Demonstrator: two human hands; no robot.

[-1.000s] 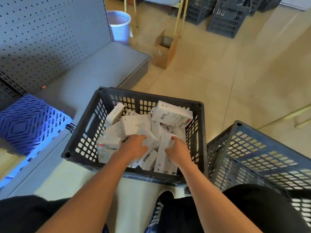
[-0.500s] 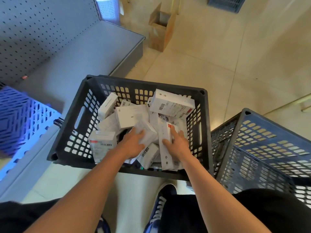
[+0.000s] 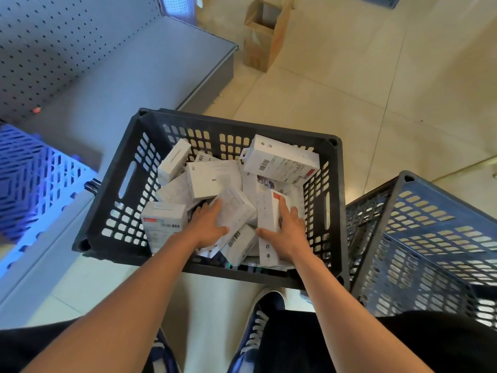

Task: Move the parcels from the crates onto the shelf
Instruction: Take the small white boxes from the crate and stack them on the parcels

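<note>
- Both of our hands are down inside the dark crate (image 3: pixel 129 181), which stands on the floor just beside the grey shelf (image 3: pixel 150 76).
- Our left hand (image 3: pixel 208 224) lies on a tilted white parcel (image 3: pixel 236 208). Its fingers are spread flat along the parcel's left edge, so the grip is apart, pressing and not yet clamped.
- Our right hand (image 3: pixel 289 230) rests on a long narrow parcel (image 3: pixel 269 224) with the fingers fairly straight and the thumb out to the left, likewise not closed on it.
- The long parcel's axis runs away from us, in line with our right forearm.
- The shelf lies up and to the left, so we judge the left hand nearer to it.
</note>
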